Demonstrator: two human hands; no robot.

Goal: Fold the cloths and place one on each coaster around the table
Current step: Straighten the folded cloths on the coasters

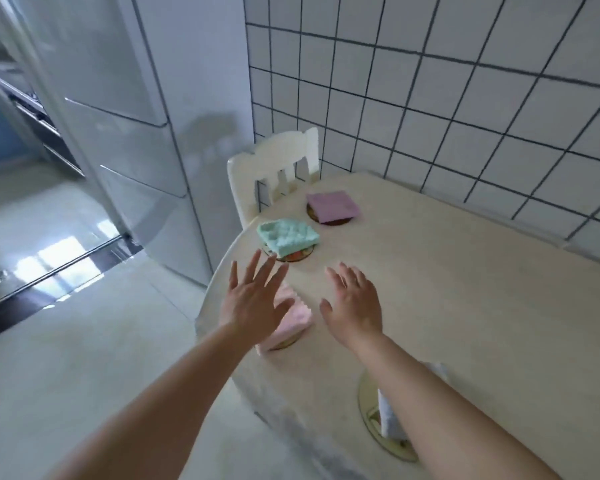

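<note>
Fingers first: both hands have them spread straight out, gripping nothing. The left hand (253,299) hangs palm-down over the near-left edge of the table (465,306), and it covers part of a folded pink cloth (293,318) sitting under it (can't really tell if the palm touches the cloth or just hovers above it). The right hand (355,303) is just beside it over bare tabletop, fingers fanned toward the far end, not on anything.

That pink cloth sits on a coaster (284,344), only a sliver of its rim peeking out at the near side. Further along the edge there's a folded mint green cloth (288,237) with a bumpy texture, lying on a second coaster (298,256) that shows a bit of colourful pattern under it. Past that, near the far end, a flat purple cloth (333,206) is laid on a dark coaster (336,221).

Closer to the camera, the right forearm crosses over a pale oval coaster (373,420) with a white cloth (390,417) on it, mostly hidden by the arm.

Around all that: a cream chair (274,168) pushed in at the far end, a white tiled wall (430,98) with dark grout along the right side, and a glossy white fridge (136,133) off to the left.
</note>
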